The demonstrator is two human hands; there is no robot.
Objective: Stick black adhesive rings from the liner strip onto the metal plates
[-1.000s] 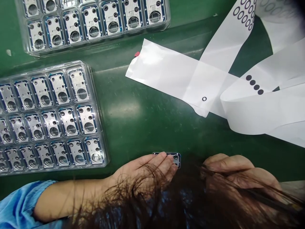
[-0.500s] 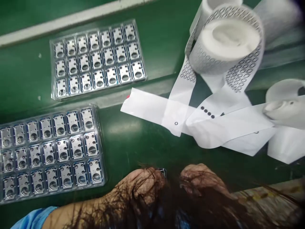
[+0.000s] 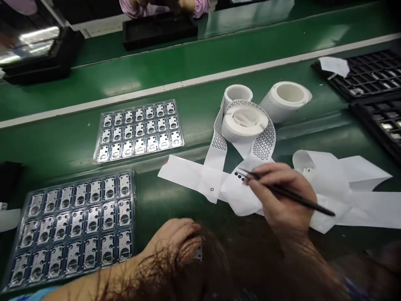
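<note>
My right hand (image 3: 283, 194) is closed round black tweezers (image 3: 300, 201). Their tips lie over a white backing strip (image 3: 241, 200), right beside several black round stickers (image 3: 239, 176) on it. Near the bottom centre my left hand (image 3: 177, 238) is closed on a small metal plate (image 3: 198, 253), of which only an edge shows. Hair hides part of that hand. Left of it lies a clear tray (image 3: 134, 217) filled with rows of silver plates, each with a round opening. Farther back sits a second such tray (image 3: 182, 140).
Sticker rolls (image 3: 247, 121) with printed rings stand beyond my right hand, next to another white roll (image 3: 288, 96). Loose white strip (image 3: 363, 205) curls at the right. Black compartment trays (image 3: 376, 75) lie far right. Across the bench, a person's pink sleeves (image 3: 200, 6) are behind a black tray (image 3: 159, 31).
My right hand has moved from the bottom centre up and right to the stickers, with the tweezers now visible. My left hand stays low. The view has tilted up, showing more of the bench.
</note>
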